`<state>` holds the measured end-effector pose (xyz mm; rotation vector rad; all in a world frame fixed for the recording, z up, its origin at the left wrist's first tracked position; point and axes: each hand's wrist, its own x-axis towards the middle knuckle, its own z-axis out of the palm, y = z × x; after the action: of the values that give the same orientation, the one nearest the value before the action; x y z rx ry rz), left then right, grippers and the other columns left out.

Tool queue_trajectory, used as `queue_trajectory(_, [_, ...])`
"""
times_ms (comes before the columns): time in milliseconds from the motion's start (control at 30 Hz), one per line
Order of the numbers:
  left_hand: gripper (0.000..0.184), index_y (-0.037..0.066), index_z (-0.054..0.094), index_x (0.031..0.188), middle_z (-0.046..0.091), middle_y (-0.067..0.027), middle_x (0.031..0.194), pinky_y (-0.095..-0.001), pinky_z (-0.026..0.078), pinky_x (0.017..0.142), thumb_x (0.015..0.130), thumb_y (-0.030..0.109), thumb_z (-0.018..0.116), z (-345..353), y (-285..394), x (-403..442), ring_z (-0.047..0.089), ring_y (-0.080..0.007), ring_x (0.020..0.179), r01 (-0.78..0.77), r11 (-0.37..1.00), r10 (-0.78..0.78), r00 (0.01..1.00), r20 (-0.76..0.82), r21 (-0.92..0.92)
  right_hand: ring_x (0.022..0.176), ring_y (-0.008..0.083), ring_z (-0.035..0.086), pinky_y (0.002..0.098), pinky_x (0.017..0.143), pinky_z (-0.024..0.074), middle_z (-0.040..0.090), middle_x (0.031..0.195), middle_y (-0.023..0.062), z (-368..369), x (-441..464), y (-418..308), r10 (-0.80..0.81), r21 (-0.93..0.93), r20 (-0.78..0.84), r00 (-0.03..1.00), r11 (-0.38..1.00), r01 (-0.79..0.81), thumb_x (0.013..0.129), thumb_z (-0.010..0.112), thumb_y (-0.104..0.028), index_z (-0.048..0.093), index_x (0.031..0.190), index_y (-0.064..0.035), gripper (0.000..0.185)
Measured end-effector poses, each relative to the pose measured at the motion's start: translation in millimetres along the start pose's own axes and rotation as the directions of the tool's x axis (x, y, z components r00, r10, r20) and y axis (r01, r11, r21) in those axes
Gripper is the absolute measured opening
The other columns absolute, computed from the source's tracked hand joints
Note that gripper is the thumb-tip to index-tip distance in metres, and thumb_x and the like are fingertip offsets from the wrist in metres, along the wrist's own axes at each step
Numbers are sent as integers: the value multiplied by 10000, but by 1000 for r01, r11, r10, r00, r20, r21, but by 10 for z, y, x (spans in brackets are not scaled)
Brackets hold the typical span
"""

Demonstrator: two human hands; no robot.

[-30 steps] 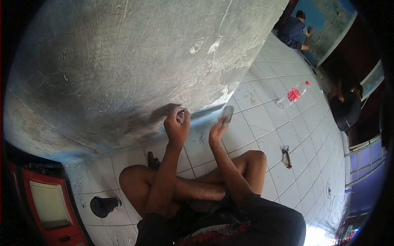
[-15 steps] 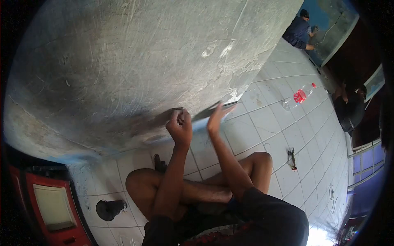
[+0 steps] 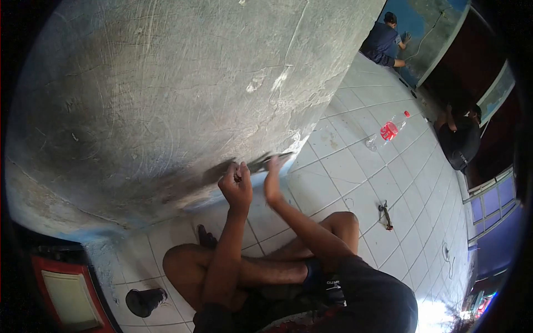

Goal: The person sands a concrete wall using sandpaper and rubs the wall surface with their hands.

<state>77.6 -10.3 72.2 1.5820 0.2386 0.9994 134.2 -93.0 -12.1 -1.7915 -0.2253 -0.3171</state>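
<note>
My left hand (image 3: 236, 186) is curled closed near the foot of the grey, scratched plaster wall (image 3: 211, 83). What its fingers hold is hidden. Beside it, on the right, my right hand (image 3: 272, 180) has its fingers stretched toward the wall, slightly smeared by motion. A dark narrow strip (image 3: 286, 156) shows against the wall by those fingertips; whether it is a flat tool or a shadow I cannot tell. Below the hands are my crossed legs (image 3: 272, 272) on the white tiles.
A clear bottle with a red label (image 3: 388, 131) lies right of the wall's corner. Nearer is a small dark tool (image 3: 385, 215). A black cylindrical object (image 3: 145, 302) and a red-framed box (image 3: 69, 294) are at left. Two people (image 3: 382, 41) sit farther back.
My right hand has moved left and down along the wall, closer to my left hand. My left hand stays closed. The whole view has shifted slightly.
</note>
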Motion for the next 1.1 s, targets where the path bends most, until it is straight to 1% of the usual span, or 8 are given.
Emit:
queue_trajectory(67, [316,13,433,612,393,-49,483,-281,300,439,865,100,602,-65,44,-10,349,-95,453,-32,998,31,999,34,49,1422,317,-58,386,1140,0,-84,1528,226,-293,378,-341,422,487,-29,906,798,-355,1011,249,-401,-34,1458,28,681])
queue_trajectory(200, [328,9,419,604,382,-64,481,-297,292,436,866,100,593,-28,24,17,345,-109,452,-112,993,112,994,11,28,1418,319,-95,410,1142,-18,-154,1520,213,267,-235,141,59,-45,-18,998,997,-60,948,215,-613,-168,1420,40,891])
queue_trajectory(367, [286,5,456,625,390,-35,506,-294,298,451,874,89,570,-127,31,-17,353,-92,481,-43,997,40,998,42,60,1409,336,-133,421,1141,-37,-181,1507,232,-38,325,34,474,475,-78,877,791,-385,974,247,-533,-137,1419,70,841])
queue_trajectory(500, [320,5,425,617,349,-56,486,-300,271,432,879,105,578,-54,-9,20,315,-97,459,-65,998,65,998,24,-17,1425,252,-6,355,1140,1,-65,1546,154,301,-141,-74,258,35,-193,947,966,-256,943,235,-624,-73,1455,16,876])
queue_trajectory(633, [335,8,407,615,333,-35,491,-293,264,433,888,106,574,-66,-2,26,307,-80,475,-52,999,52,999,7,-17,1413,343,-97,387,1143,-2,-179,1504,241,-183,356,224,471,531,-89,878,768,-358,963,343,-520,-167,1409,73,901])
queue_trajectory(800, [345,3,403,611,339,-12,496,-285,264,441,892,104,575,7,-90,27,306,-64,488,77,987,-72,997,35,-143,1419,310,-56,381,1144,39,-125,1517,235,70,0,76,288,86,-62,956,955,-282,965,382,-499,-214,1404,40,916])
queue_trajectory(900, [326,-3,416,619,340,-8,500,-283,269,443,890,94,569,-29,-68,15,308,-66,486,30,997,-30,1000,3,-64,1411,363,-88,410,1142,1,-134,1497,286,-259,363,199,385,589,-102,917,766,-256,974,370,-464,-149,1402,100,877])
queue_trajectory(1100, [318,-9,433,617,397,-15,508,-282,282,449,891,91,562,12,-86,5,352,-65,490,147,985,-143,988,52,-90,1414,315,-112,392,1146,-15,-165,1510,231,-176,71,-45,207,67,-90,974,977,-202,981,330,-476,-160,1411,68,850])
